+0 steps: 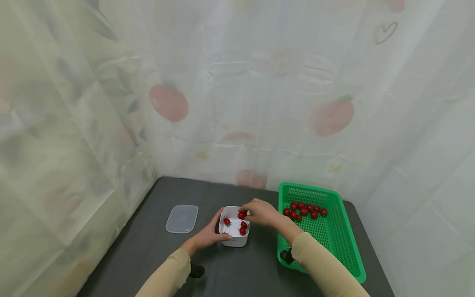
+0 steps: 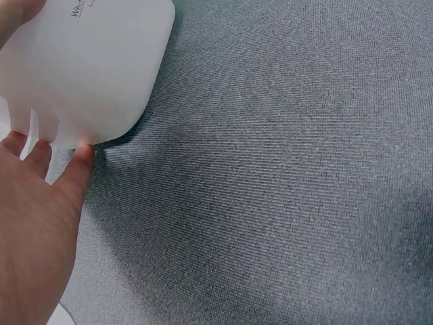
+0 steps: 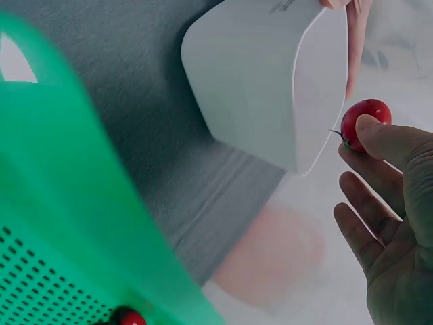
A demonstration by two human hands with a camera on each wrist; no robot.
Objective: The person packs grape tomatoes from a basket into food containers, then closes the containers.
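Observation:
A white square plastic container (image 1: 234, 241) stands on the dark table, with three cherry tomatoes (image 1: 242, 231) lying inside. My left hand (image 1: 206, 236) holds it from the left, thumb along the near wall and fingers along the left side; the left wrist view shows fingertips (image 2: 82, 154) against its wall. Over the container's far right corner, my right hand (image 1: 261, 212) pinches one cherry tomato (image 3: 369, 116) between thumb and index finger. The green stem of that tomato points toward the container's opening in the right wrist view. The other right fingers are loosely bent and free.
To the right, a green perforated basket (image 1: 320, 234) holds several more cherry tomatoes (image 1: 304, 211) toward its far end. My right forearm crosses over its near left side. A translucent lid (image 1: 182, 219) lies flat left of the container. Patterned curtains (image 1: 237, 103) hang behind the table.

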